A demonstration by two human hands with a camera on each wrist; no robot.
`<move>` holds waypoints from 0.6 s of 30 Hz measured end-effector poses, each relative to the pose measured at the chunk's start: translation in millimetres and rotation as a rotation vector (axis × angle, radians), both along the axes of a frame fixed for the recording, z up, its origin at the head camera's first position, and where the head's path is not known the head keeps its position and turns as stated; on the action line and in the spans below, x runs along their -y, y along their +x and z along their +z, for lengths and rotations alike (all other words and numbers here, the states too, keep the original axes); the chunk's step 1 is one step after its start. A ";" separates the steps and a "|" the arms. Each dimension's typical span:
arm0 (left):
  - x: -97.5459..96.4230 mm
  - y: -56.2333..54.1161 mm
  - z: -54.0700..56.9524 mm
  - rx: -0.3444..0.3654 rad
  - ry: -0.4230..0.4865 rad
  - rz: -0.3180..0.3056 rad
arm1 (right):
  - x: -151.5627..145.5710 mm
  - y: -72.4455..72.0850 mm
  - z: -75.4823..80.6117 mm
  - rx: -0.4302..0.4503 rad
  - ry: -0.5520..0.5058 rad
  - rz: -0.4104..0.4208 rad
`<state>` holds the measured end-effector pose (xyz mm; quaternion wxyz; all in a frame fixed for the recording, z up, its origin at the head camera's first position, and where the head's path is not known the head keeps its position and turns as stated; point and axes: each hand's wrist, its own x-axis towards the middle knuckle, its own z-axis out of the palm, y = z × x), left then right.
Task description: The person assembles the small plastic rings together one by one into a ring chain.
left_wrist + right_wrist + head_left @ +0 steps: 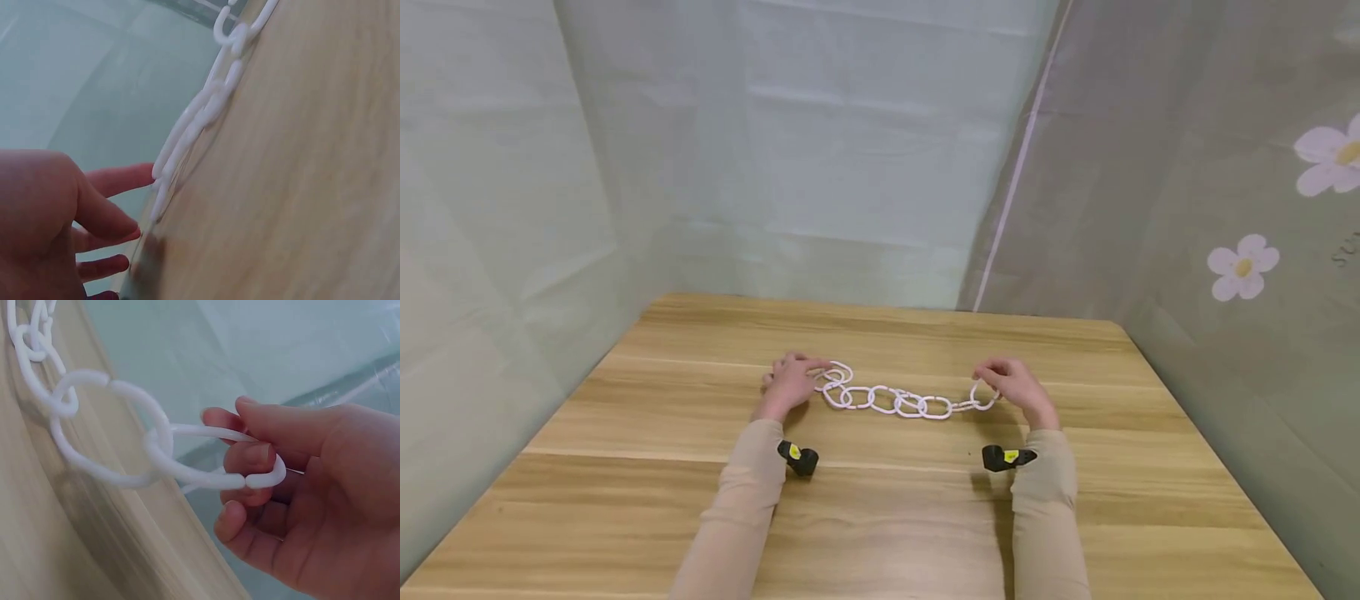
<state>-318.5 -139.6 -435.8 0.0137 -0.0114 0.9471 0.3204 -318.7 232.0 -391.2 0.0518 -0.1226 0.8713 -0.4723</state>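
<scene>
A white plastic chain of large oval links lies across the wooden table between both hands. My right hand pinches the end link, which is raised off the table; in the right wrist view this link shows a small split in its side, and the fingers curl through and around it. At the other end, my left hand has its fingers spread, the index fingertip touching a link. Several links at that end lie bunched together on the table.
The wooden table spreads out on all sides of the chain. Pale curtains hang behind it and along both sides, with white flowers printed on the right one. Small black cameras sit on both wrists.
</scene>
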 end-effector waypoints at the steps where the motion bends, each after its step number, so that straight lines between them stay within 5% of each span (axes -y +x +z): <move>1: 2.0 0.2 -0.2 0.000 -0.004 -0.005 | -1.2 0.6 -0.2 0.007 0.004 0.002; 18: 28.9 15.7 17.1 0.078 -0.001 0.124 | -40.8 14.9 -9.2 0.047 0.090 -0.166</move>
